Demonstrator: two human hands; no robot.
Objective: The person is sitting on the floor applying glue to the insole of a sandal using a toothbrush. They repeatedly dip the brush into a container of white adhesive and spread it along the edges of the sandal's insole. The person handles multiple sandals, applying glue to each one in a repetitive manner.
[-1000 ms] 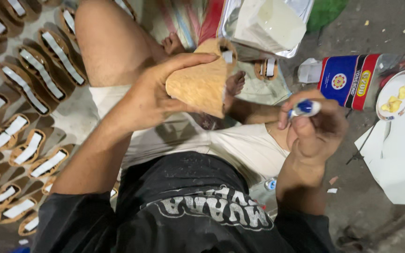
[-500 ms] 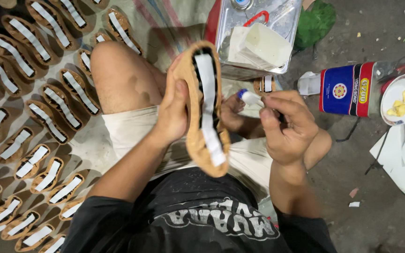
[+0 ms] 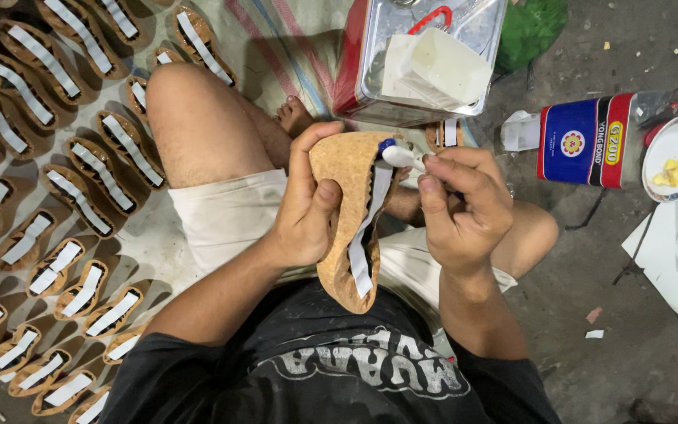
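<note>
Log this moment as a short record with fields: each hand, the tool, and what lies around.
left hand: grips a cork wedge sole on edge, white strip facing the right hand
right hand: pinches a small white applicator, blue tip at the sole's upper end
in front: open metal tin holding a white container
to the right: blue and red can on its side, bowl with yellow bits
to the left: rows of soles with white strips on the floor

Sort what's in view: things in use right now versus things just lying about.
In use: cork sole in left hand; small brush in right hand; white strip.
Lying about: rows of soles; metal tin; blue-and-red can; dish.
</note>
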